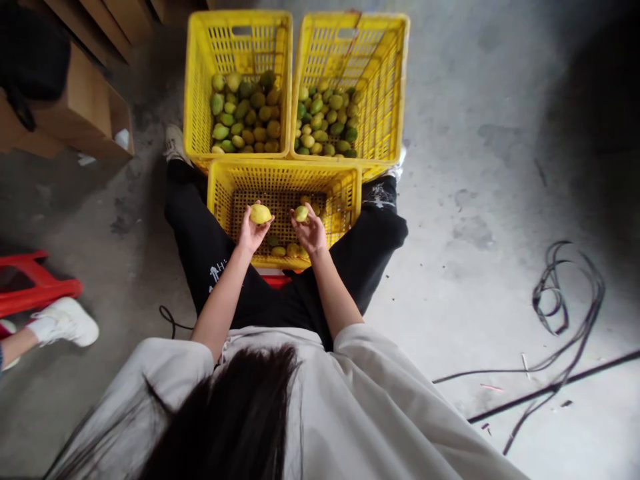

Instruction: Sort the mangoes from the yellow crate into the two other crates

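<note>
My left hand (253, 233) is closed round a yellow lemon (261, 213), the fruit showing above the fingers. A smaller, greenish-yellow lemon (301, 213) is gripped in my right hand (313, 235). Both hands are over the near yellow crate (285, 165), which stands between my legs. A few lemons (279, 251) lie at its near side, and others are partly hidden behind my right hand. Two more yellow crates stand beyond it: the left one (193, 87) and the right one (403, 87) each hold many green and yellow lemons.
Cardboard boxes (87, 100) stand at the upper left. Another person's white shoe (67, 321) is beside a red plastic stool (35, 283) on the left. Black cables (593, 327) lie coiled on the concrete floor (475, 287) at the right.
</note>
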The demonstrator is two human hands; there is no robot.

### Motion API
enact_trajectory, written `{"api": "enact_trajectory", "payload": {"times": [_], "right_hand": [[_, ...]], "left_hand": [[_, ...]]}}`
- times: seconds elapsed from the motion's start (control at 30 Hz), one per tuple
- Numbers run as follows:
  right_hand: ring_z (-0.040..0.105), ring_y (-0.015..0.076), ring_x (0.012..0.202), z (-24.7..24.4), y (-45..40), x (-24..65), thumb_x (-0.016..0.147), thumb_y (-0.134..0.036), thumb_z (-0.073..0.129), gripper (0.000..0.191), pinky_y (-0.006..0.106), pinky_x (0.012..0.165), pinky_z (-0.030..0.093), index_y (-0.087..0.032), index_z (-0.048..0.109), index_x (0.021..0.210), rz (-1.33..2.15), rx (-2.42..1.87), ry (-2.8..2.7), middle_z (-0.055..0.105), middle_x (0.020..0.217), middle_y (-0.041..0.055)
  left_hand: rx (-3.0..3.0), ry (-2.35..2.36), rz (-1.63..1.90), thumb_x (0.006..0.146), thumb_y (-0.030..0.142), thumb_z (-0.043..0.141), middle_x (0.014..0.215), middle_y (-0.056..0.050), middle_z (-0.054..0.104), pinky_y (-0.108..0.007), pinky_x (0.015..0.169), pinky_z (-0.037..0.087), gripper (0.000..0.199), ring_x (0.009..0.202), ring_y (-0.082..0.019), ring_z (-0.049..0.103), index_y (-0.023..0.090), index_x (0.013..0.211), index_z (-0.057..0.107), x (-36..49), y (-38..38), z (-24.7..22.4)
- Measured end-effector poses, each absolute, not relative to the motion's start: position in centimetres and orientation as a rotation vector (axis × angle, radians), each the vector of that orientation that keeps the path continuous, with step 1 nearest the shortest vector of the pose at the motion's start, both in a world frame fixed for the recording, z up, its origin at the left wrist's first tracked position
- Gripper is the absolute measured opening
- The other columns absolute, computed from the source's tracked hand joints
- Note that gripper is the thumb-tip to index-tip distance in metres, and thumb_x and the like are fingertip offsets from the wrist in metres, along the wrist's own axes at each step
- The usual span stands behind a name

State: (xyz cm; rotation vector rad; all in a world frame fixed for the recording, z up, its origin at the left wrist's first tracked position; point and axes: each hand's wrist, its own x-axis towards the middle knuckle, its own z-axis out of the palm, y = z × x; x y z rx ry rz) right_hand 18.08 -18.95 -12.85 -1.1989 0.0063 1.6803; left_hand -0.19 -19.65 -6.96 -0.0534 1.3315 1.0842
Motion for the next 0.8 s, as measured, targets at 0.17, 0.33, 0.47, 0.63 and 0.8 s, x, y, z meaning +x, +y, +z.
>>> {"api": "enact_trajectory", "payload": {"times": [0.17,0.33,0.47,0.63,0.8], "right_hand": [[0.086,0.0200,0.115,-13.1,-18.9,18.5,0.098,-0.036,0.075,0.020,0.028,0.088,0.073,-0.033,0.073,0.118,1.710,-1.204,0.019,0.084,0.106,-0.0009],[0.079,0.0164,0.090,-14.2,-18.4,18.2,0.116,-0.049,0.073,0.029,0.020,0.065,0.060,-0.030,0.063,0.098,1.699,-1.327,0.010,0.078,0.094,-0.0008],[0.081,0.0136,0.088,-15.3,-18.4,17.9,0.116,-0.034,0.074,0.017,0.019,0.077,0.067,-0.029,0.070,0.100,1.670,-1.333,0.030,0.077,0.088,-0.0042],[0.091,0.0178,0.108,-16.6,-18.5,17.9,0.107,-0.026,0.085,0.011,0.029,0.113,0.076,-0.030,0.076,0.103,1.692,-1.181,0.125,0.085,0.094,-0.0014],[0.093,0.0182,0.117,-16.8,-18.9,18.6,0.111,-0.021,0.074,0.015,0.030,0.101,0.080,-0.032,0.080,0.119,1.848,-1.048,0.160,0.091,0.106,-0.0011]], "left_hand": [[-0.006,1.412,1.013,0.127,0.078,0.042,0.114,-0.011,0.088,-0.027,0.073,0.066,0.067,0.106,-0.024,0.088,0.026,0.133,0.083,-0.5,-19.8,-8.4],[0.053,1.428,0.912,0.119,0.085,0.059,0.114,-0.010,0.086,-0.031,0.075,0.065,0.062,0.096,-0.023,0.083,0.031,0.138,0.083,-0.6,-20.1,-9.0],[-0.128,1.299,0.968,0.127,0.043,0.062,0.114,-0.006,0.085,-0.025,0.079,0.064,0.035,0.086,-0.016,0.079,0.031,0.152,0.081,-0.4,-19.9,-8.5],[-0.327,1.199,1.053,0.124,0.036,0.062,0.116,-0.010,0.089,-0.024,0.066,0.055,0.035,0.081,-0.017,0.076,0.021,0.144,0.086,-0.3,-19.6,-7.9],[-0.412,1.144,1.129,0.125,0.036,0.054,0.109,-0.008,0.089,-0.022,0.074,0.062,0.039,0.092,-0.019,0.083,0.022,0.138,0.088,-0.2,-19.6,-7.5]]}}
